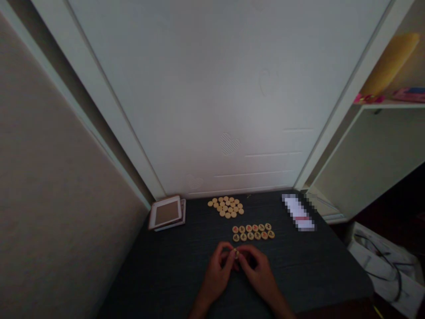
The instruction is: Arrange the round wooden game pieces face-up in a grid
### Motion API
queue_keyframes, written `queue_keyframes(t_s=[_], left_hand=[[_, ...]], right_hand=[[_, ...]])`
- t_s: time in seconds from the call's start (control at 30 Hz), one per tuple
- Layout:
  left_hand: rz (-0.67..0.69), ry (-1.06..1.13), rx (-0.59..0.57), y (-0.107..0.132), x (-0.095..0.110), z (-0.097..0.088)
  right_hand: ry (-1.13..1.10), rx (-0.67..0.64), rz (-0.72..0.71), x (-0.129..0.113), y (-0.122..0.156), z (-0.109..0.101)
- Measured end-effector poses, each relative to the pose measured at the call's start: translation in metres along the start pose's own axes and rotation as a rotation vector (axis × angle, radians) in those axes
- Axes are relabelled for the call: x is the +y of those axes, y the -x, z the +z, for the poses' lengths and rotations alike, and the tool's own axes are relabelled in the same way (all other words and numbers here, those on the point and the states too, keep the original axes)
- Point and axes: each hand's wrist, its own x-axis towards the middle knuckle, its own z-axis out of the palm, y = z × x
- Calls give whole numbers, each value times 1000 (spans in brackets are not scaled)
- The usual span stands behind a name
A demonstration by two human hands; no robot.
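Both hands meet over the near half of the dark table (308, 266), between its near edge and two rows of marked discs (250, 236); the left hand (216, 271) and right hand (260, 269) pinch a small round piece (236, 253) between thumbs and curled fingers, though whether more than one is held I cannot tell. It looks light, stiff and hard to break; its smooth faces could slip, so the rim seems the best hold, thumb against forefinger. Plain discs (227, 207) lie clustered near the table's far edge.
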Motion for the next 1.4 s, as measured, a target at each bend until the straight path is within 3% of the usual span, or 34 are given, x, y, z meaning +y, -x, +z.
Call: queue_keyframes(t_s=[0.3,0.73,1.17,1.27,1.4], left_hand=[[26,-33,-44,2,5,0],[3,-29,-1,2,7,1],[58,-83,-113,6,6,1],[63,-117,-103,6,5,0],[53,-143,-84,5,2,0]], right_hand=[[-55,0,15,5,1,0],[-22,-17,-40,-1,0,-2],[-7,-15,32,5,-3,-1],[-24,11,63,10,-2,-13],[-9,156,114,22,0,-55]])
